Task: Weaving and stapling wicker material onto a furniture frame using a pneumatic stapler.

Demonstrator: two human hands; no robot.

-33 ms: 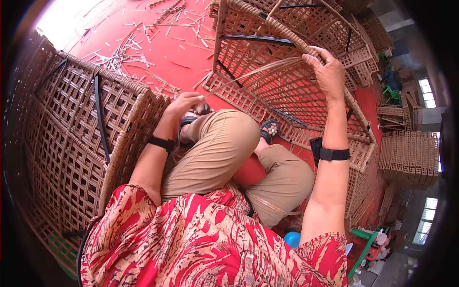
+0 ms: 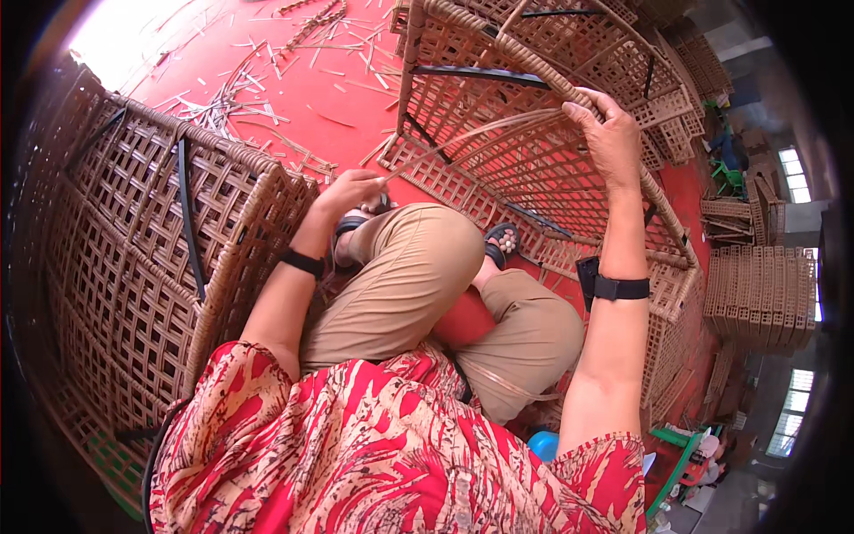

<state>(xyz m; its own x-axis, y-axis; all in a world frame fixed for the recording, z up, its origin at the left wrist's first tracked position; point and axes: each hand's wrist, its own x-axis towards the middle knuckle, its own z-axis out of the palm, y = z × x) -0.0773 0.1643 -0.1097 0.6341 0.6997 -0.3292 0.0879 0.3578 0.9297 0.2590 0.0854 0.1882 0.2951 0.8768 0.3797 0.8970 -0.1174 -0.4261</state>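
A large brown woven basket (image 2: 534, 64) with an open lattice stands tilted in front of me, its thick wrapped rim slanting down to the right. My right hand (image 2: 616, 138) is closed over that rim, thumb on the near side, fingers over the top. From beside the right thumb, a thin tan weaving strip (image 2: 485, 133) stretches down and left across the lattice. Its lower end is pinched in my left hand (image 2: 352, 190), which hovers above my sandalled foot beside my knee. The left fingertips are partly hidden.
Another woven basket (image 2: 133, 258) with black braces rises close on my left. Strip offcuts (image 2: 227, 111) litter the red floor (image 2: 329, 147). Stacked woven panels (image 2: 761, 294) stand at the far right. A blue round object (image 2: 543, 445) sits by my right elbow, near a green frame (image 2: 676, 472).
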